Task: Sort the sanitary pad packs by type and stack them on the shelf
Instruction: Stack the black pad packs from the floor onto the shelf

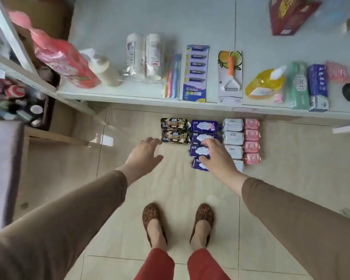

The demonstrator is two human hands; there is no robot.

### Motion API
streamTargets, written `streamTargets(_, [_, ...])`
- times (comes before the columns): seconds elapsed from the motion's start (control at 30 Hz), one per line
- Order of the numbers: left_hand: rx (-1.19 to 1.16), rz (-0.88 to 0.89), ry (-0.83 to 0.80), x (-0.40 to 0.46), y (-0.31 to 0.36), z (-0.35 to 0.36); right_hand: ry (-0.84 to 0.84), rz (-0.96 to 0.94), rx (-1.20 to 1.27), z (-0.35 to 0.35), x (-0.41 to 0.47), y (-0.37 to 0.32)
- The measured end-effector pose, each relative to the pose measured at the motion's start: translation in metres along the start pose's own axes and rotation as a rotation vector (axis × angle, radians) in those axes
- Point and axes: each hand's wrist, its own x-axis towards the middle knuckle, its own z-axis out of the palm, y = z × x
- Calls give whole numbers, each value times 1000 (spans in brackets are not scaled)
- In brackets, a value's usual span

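Head view is showing soft plastic pad packs lying sorted on the beige tiled floor (291,158) in columns: dark patterned packs (174,130) far left, blue-purple packs (203,126), white packs (232,131), pink packs (251,141) right. Right hand (216,156) is resting spread on the blue-purple column, its grip apart; left hand (144,153) is hovering open. Scooping several slippery packs risks spilling them across columns before reaching the white shelf (119,93).

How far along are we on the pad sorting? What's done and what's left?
Sorting looks done: the packs lie on the floor in four columns by type, dark packs, purple packs, white packs and pink packs. In hand: the right hand rests on the purple column, while the left hand hovers open, empty. Left: none of these columns is on the white shelf yet.
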Motion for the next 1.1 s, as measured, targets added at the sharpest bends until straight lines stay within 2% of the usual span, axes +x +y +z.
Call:
streamTargets(0.23, [-29, -62, 98, 112, -60, 92, -16, -17, -96, 102, 107, 60])
streamTargets(0.43, [-21, -48, 144, 192, -87, 132, 41, -167, -292, 157, 179, 76])
streamTargets(0.63, [-16, -25, 159, 257, -84, 145, 122, -209, -561, 191, 215, 81])
streamTargets(0.87, [104, -55, 82, 297, -82, 163, 133, -272, -697, 229, 223, 83])
streamTargets(0.97, [84, -69, 117, 285, -87, 165, 94, -320, -650, 228, 210, 79])
streamTargets(1.1, [48, -101, 113, 236, -95, 141, -3, -303, -323, 199, 162, 74])
